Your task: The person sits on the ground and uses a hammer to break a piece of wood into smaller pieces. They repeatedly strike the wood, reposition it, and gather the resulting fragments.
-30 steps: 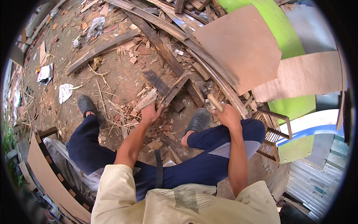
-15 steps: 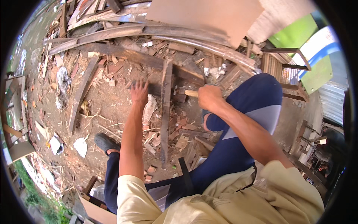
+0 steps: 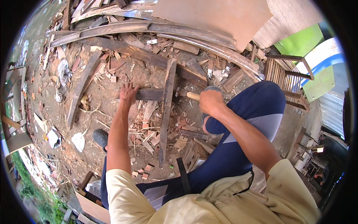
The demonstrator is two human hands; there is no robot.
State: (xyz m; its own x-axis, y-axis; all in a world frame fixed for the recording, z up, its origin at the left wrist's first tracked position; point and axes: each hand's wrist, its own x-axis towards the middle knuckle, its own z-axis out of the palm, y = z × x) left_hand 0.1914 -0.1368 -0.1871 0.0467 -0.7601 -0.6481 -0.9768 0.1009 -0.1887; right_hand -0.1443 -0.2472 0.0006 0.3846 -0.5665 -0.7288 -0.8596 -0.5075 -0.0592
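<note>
A dark wooden block (image 3: 150, 94) lies crosswise on the dirt, meeting a long upright-lying plank (image 3: 166, 112). My left hand (image 3: 128, 93) grips the block near its left end, fingers bent over it. My right hand (image 3: 211, 101) is closed round the pale wooden handle of a hammer (image 3: 192, 96). The hammer's head is at the right side of the plank, close to the block's line; whether it touches the wood I cannot tell. A long dark beam (image 3: 149, 59) runs behind the block, with the plank's far end across it.
Broken wood and brick-coloured chips (image 3: 147, 168) litter the dirt. Another plank (image 3: 84, 89) lies to the left. Long curved boards (image 3: 194, 31) and a brown sheet (image 3: 216, 18) are at the back. A slatted wooden frame (image 3: 285, 78) stands at right. My bent knee (image 3: 266, 93) is beside my right arm.
My left hand has slid left along the block, uncovering more of it. My right hand keeps hold of the hammer at nearly the same spot. The view has shifted slightly.
</note>
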